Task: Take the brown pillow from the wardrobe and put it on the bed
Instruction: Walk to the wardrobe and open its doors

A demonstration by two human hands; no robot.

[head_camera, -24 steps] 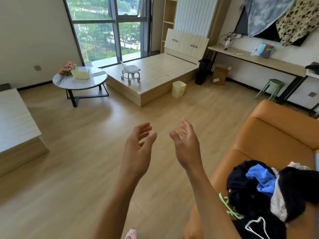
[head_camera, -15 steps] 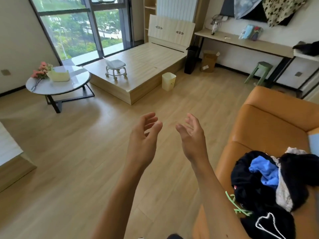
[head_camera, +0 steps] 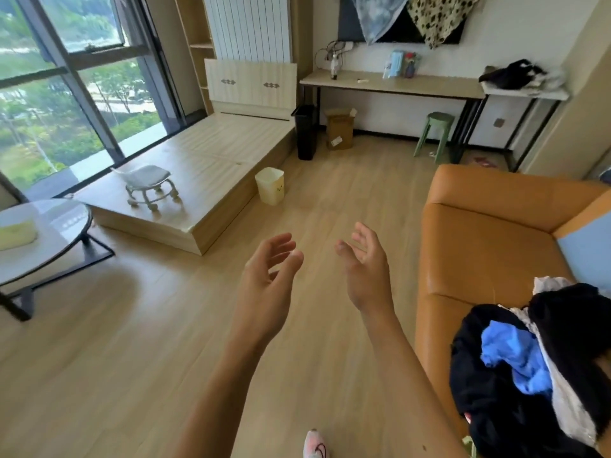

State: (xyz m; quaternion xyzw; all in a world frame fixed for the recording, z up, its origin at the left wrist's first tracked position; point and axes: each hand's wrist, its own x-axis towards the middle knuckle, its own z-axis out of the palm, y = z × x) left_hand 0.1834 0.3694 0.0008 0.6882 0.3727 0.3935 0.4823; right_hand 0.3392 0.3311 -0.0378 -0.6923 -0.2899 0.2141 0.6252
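My left hand and my right hand are raised in front of me over the wooden floor, palms facing each other, fingers loosely spread, holding nothing. A bare wooden bed platform with a pale headboard lies ahead on the left by the window. No brown pillow and no wardrobe show in this view.
An orange sofa with a heap of dark and blue clothes stands on the right. A round glass table sits at left. A small wheeled stool is on the bed platform; a cream bin, black bin, cardboard box, green stool and long desk lie ahead.
The view has swung to the right: the round table slid toward the left edge and the sofa and desk came further in. Both hands stay raised and empty.
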